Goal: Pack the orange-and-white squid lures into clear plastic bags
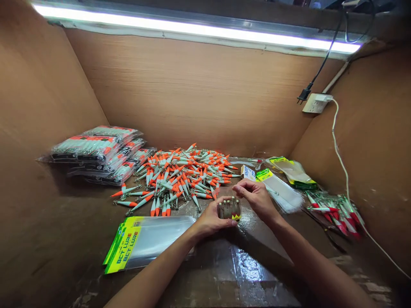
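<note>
The small grey-brown bundle with pale round tips and a yellow and red edge (229, 210) is in the left hand (209, 221), above the shiny brown table (208, 282). The left hand curls around it, with the thumb at the bottom. The right hand (257, 198) is just beside the tips, with bent fingers (I cannot tell if they pinch anything). Behind the hands lies a big heap of pointy orange and pale green lures (183, 176). To the left lie flat, clear plastic bags with yellow and green ends (157, 239), printed BCT LURE.
</note>
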A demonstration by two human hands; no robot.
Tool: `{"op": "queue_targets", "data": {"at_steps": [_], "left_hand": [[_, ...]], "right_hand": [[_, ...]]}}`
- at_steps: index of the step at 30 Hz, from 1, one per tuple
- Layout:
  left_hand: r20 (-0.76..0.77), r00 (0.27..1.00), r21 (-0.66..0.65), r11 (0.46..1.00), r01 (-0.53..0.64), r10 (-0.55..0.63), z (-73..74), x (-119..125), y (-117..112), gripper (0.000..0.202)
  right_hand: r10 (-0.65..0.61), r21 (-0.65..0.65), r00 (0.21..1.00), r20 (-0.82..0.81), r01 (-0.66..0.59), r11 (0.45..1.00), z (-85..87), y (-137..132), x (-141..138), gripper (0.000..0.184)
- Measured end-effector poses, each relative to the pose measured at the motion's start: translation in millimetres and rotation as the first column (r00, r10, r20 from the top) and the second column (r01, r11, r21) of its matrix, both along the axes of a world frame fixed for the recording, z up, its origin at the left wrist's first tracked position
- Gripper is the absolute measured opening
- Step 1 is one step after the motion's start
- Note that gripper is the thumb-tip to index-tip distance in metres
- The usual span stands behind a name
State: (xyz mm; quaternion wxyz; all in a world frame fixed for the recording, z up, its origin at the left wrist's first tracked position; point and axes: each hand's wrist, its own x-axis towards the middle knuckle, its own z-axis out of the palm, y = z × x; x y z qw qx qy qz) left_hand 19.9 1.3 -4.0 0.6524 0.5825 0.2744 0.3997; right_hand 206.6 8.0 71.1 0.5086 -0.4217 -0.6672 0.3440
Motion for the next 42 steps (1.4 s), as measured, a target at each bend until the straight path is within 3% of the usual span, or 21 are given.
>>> {"op": "queue_targets", "data": {"at_steps": [4,7,11,14,16,20,23,28,34,39,42], "left_hand": [[-0.092,0.992,0.03,0.996,-0.085,0.087,5.4,-1,-3,0.044],[-0.105,0.985,-0.025,0.99,-0.139,0.135,11.0,-3,-6,0.043],[-0.095,0.987,-0.089,0.987,-0.136,0.127,18.0,-4,-11,0.041],[-0.109,0.986,-0.099,0.986,-0.135,0.124,22.5,-5,-11,0.038],[-0.097,0.988,-0.072,0.989,-0.128,0.121,24.4,-7,-9,0.038],[-0.077,0.991,0.072,0.992,-0.106,0.112,25.2,-10,-3,0.036],[-0.112,0.988,0.128,0.987,-0.092,0.107,23.7,-11,0,0.033],[-0.106,0.989,0.096,0.991,-0.091,0.101,19.5,-11,0,0.034],[-0.075,0.993,0.092,0.992,-0.088,0.095,20.6,-10,0,0.038],[0.005,0.994,0.063,0.992,-0.106,0.106,21.3,-11,3,0.062],[-0.035,0.99,0.07,0.989,-0.132,0.135,22.6,-11,2,0.053]], "right_hand": [[-0.035,-0.074,0.996,-0.086,0.028,0.997,-6.4,9,-2,0.028],[-0.093,-0.073,0.994,-0.049,0.09,0.993,-11.9,14,1,0.028],[-0.185,0.083,0.982,0.046,0.18,0.98,-9.0,10,7,0.029],[-0.15,0.243,0.98,0.131,0.115,0.963,0.4,1,11,0.023],[-0.096,0.275,0.982,0.165,0.048,0.96,6.0,-2,12,0.02],[-0.05,0.176,0.993,0.104,0.031,0.984,9.8,-1,9,0.035],[0.008,0.116,0.991,0.131,-0.024,0.993,11.8,2,7,0.021],[-0.027,0.144,0.989,0.143,0.006,0.99,24.5,-3,4,0.028],[0.038,0.102,0.908,0.417,-0.088,0.991,43.2,-2,-2,0.024],[0.002,0.224,0.908,0.419,-0.105,0.969,56.4,4,-8,0.031],[0.043,0.211,0.9,0.434,-0.148,0.966,55.3,9,-15,0.032]]}}
